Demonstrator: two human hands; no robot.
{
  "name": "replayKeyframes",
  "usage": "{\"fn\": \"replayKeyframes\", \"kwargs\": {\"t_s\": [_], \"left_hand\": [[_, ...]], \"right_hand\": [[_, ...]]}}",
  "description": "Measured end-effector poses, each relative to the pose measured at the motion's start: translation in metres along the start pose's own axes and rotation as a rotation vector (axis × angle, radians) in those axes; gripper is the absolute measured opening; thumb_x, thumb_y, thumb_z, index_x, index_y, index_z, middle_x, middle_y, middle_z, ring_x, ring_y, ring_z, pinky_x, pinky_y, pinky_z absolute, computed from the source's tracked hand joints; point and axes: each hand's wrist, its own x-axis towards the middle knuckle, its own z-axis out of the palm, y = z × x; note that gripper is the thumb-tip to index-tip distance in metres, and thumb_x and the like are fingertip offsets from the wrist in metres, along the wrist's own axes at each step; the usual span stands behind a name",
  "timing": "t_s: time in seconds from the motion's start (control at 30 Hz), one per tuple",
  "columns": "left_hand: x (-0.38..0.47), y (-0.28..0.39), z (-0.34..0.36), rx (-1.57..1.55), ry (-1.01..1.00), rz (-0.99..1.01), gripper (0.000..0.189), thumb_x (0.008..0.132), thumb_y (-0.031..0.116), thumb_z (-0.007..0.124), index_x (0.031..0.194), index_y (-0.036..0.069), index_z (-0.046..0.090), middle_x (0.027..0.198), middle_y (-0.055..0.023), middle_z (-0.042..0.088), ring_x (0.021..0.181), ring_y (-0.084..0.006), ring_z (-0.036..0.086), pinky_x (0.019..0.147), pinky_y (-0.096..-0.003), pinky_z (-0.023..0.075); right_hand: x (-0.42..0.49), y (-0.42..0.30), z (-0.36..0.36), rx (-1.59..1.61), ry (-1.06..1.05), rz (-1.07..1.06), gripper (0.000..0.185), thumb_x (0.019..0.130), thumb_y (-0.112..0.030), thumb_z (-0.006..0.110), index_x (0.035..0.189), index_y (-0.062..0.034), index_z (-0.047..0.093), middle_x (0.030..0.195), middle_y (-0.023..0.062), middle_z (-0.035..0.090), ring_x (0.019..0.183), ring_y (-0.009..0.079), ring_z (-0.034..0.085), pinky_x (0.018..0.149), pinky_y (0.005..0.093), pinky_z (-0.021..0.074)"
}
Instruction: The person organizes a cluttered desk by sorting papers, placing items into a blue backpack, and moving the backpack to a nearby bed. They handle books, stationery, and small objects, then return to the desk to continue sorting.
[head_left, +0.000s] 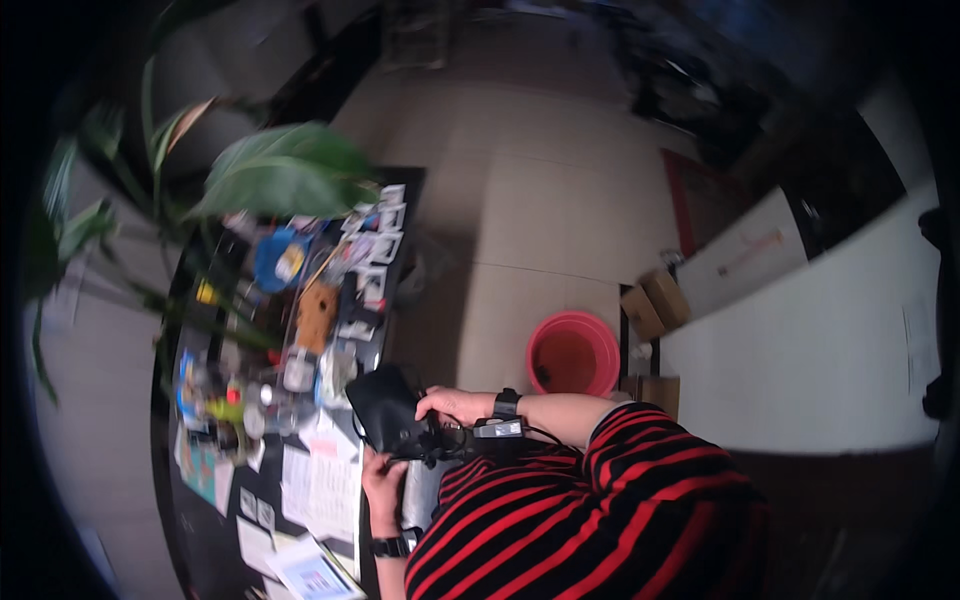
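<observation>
A black flat case (382, 411) is held up at the edge of the dark desk (217, 540). My left hand (384, 480) grips its lower edge with bent fingers. From the right, my right hand (454, 405) holds its other side, close to a tangle of black cable (442, 442). Part of the case and cable hides some fingertips. A small grey and black box (498, 428) with a cable lies just below my right wrist. Each wrist bears a black band. Printed papers (319, 480) lie on the desk left of my left hand.
Bottles, a blue container (277, 259), an orange-brown object (317, 315) and small white-framed cards (386, 247) crowd the desk. Plant leaves (289, 172) hang over it. On the floor stands a pink bucket (574, 319); right of it are cardboard boxes (656, 304) and a white surface (795, 375).
</observation>
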Motion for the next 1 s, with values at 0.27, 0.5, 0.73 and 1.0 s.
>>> {"fn": "replayKeyframes", "kwargs": {"t_s": [0.27, 0.5, 0.73, 1.0], "left_hand": [[-0.021, -0.013, -0.014, -0.696, 0.277, -0.299, 0.015, 0.094, 0.014, 0.057, 0.103, 0.005, 0.050, 0.096, -0.0081, 0.061, 0.085, -0.0226, 0.061, 0.073, -0.0339, 0.0504], [-0.029, -0.013, -0.026, -0.373, 0.442, -0.106, 0.014, 0.089, 0.001, 0.060, 0.095, 0.004, 0.047, 0.093, -0.0067, 0.056, 0.081, -0.0153, 0.053, 0.074, -0.0306, 0.0476], [-0.021, -0.009, -0.022, -0.160, 0.371, -0.210, 0.028, 0.084, -0.003, 0.063, 0.106, 0.003, 0.046, 0.095, -0.0077, 0.054, 0.084, -0.0162, 0.051, 0.078, -0.0314, 0.0455], [0.040, 0.003, -0.015, -0.478, 0.178, -0.425, 0.011, 0.089, 0.004, 0.058, 0.097, -0.003, 0.057, 0.087, -0.0084, 0.064, 0.077, -0.0169, 0.062, 0.067, -0.0292, 0.0503]], "right_hand": [[-0.016, 0.051, 0.038, 0.332, 0.050, -0.290, 0.059, 0.072, 0.016, 0.053, 0.125, -0.0055, 0.042, 0.104, 0.0115, 0.057, 0.087, 0.0238, 0.063, 0.072, 0.0338, 0.0560], [-0.026, 0.079, 0.105, 0.194, 0.054, -0.363, 0.064, 0.081, 0.003, 0.062, 0.137, -0.0121, 0.034, 0.110, 0.0080, 0.055, 0.094, 0.0189, 0.059, 0.070, 0.0306, 0.0536], [-0.026, 0.076, 0.111, 0.147, 0.179, -0.512, 0.065, 0.076, 0.008, 0.065, 0.134, -0.0029, 0.037, 0.126, 0.0074, 0.050, 0.118, 0.0181, 0.048, 0.100, 0.0319, 0.0399], [0.010, 0.024, 0.069, -0.148, 0.222, -0.540, 0.061, 0.069, 0.006, 0.069, 0.124, 0.0003, 0.045, 0.112, 0.0091, 0.057, 0.106, 0.0196, 0.054, 0.092, 0.0308, 0.0444]]}}
